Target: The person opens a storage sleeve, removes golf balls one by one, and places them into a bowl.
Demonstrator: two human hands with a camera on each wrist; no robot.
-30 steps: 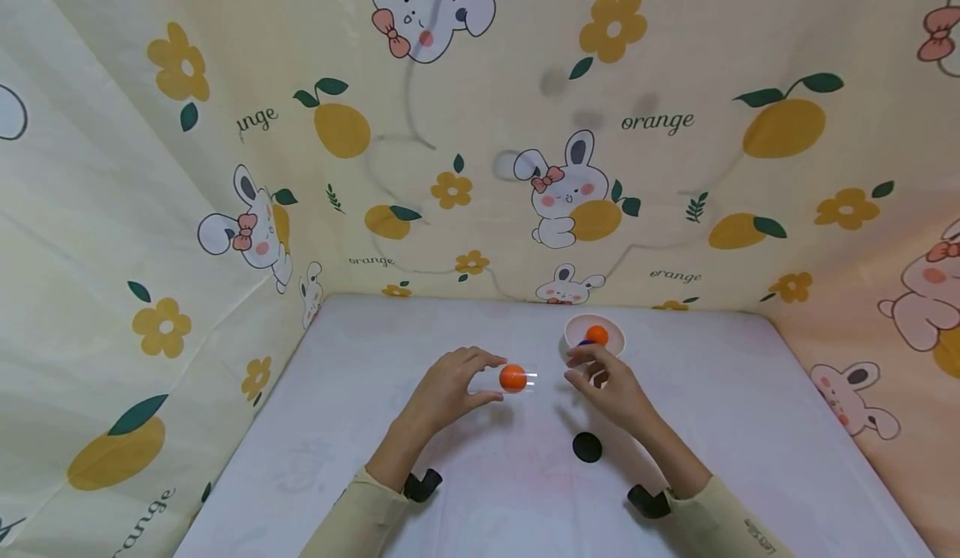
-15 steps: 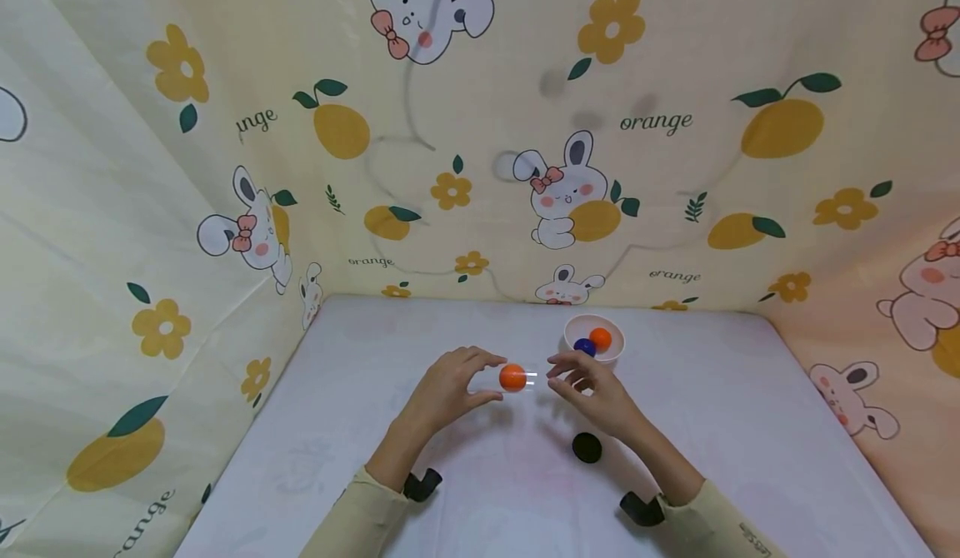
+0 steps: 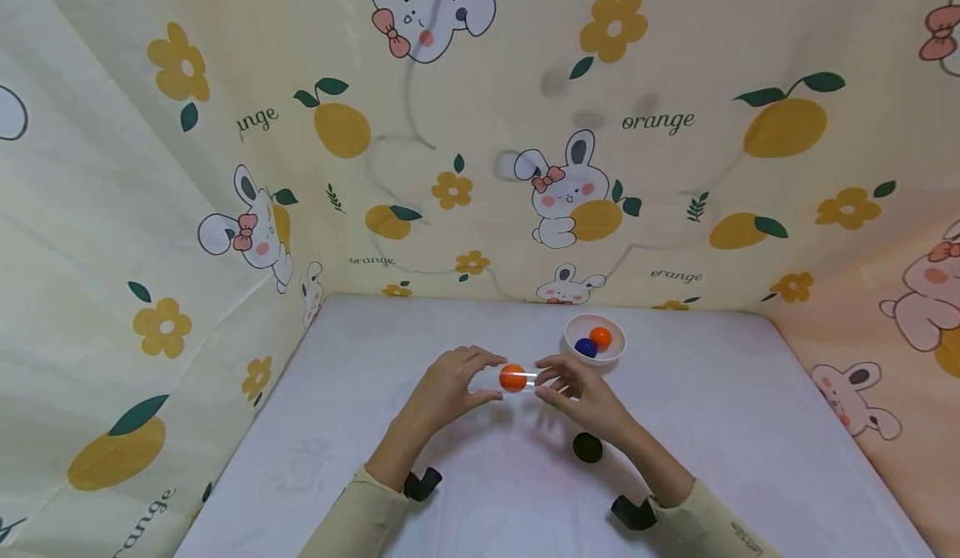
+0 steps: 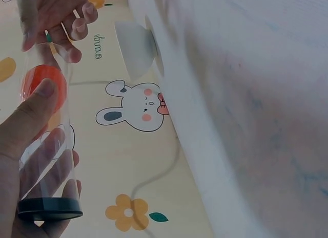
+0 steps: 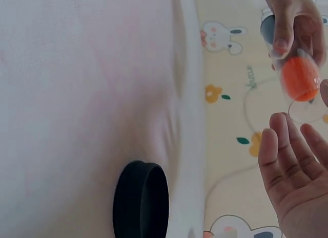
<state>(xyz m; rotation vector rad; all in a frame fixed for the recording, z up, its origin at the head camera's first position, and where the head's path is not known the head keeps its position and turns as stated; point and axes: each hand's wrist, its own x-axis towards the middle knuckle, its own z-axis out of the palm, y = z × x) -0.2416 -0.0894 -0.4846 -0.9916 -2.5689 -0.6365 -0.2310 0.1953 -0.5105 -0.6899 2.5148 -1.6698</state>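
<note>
My left hand (image 3: 450, 379) grips a clear cylindrical tube (image 3: 531, 378) lying sideways above the table. An orange ball (image 3: 513, 378) sits inside, showing between the two hands. A black cap (image 4: 50, 209) covers the tube's left end, visible in the left wrist view. At the other end, which is uncovered, my right hand (image 3: 588, 391) has its thumb and fingertips right at the rim, fingers loosely spread in the right wrist view. Below that hand, a round black lid (image 3: 588, 448) rests on the table; the right wrist view shows its raised edge (image 5: 141, 199).
Behind the right hand stands a small pale bowl (image 3: 580, 328) containing an orange ball (image 3: 601, 337) and a dark blue ball (image 3: 586, 347). The table has a white cover (image 3: 390, 325). Patterned curtains (image 3: 480, 92) enclose its back and sides.
My right hand has moved left from in front of the bowl to the tube's uncovered end, revealing the blue ball. The left hand and tube have stayed in place.
</note>
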